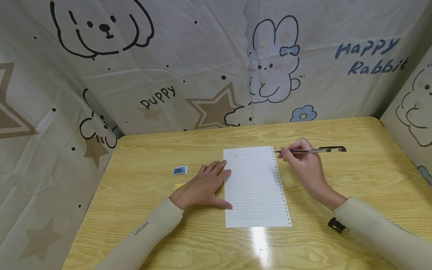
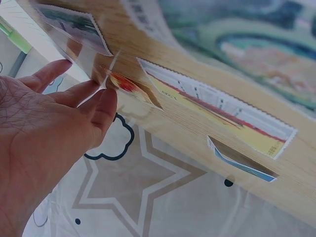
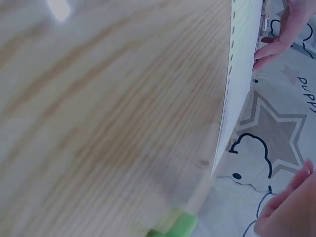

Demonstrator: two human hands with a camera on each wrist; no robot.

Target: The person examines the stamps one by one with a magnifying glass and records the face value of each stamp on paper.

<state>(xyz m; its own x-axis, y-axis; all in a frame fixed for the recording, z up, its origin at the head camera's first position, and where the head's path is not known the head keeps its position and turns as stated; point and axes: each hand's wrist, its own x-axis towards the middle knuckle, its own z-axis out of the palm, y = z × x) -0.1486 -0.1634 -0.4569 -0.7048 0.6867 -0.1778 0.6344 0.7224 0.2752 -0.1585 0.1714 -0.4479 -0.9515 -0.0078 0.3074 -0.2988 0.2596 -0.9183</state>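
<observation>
A sheet of lined loose-leaf paper point(image 1: 254, 187) lies on the table, with faint handwriting point(image 1: 241, 155) near its top and punched holes down its right edge. My left hand point(image 1: 207, 183) rests with spread fingers along the paper's left edge. At the upper right corner, my right hand point(image 1: 305, 165) pinches a pen point(image 1: 314, 150), its tip right by the holes. Several stamps lie left of the sheet: a blue one point(image 1: 180, 170) and a yellow one point(image 1: 179, 186) partly hidden by my left hand. The left wrist view shows another with a red and yellow design point(image 2: 217, 111).
The wood-grain table point(image 1: 141, 161) is bordered at the back and sides by a cartoon-printed cloth point(image 1: 202, 56). A small black clip point(image 1: 337, 225) shows by my right sleeve. A green piece point(image 3: 180, 224) appears at the bottom of the right wrist view.
</observation>
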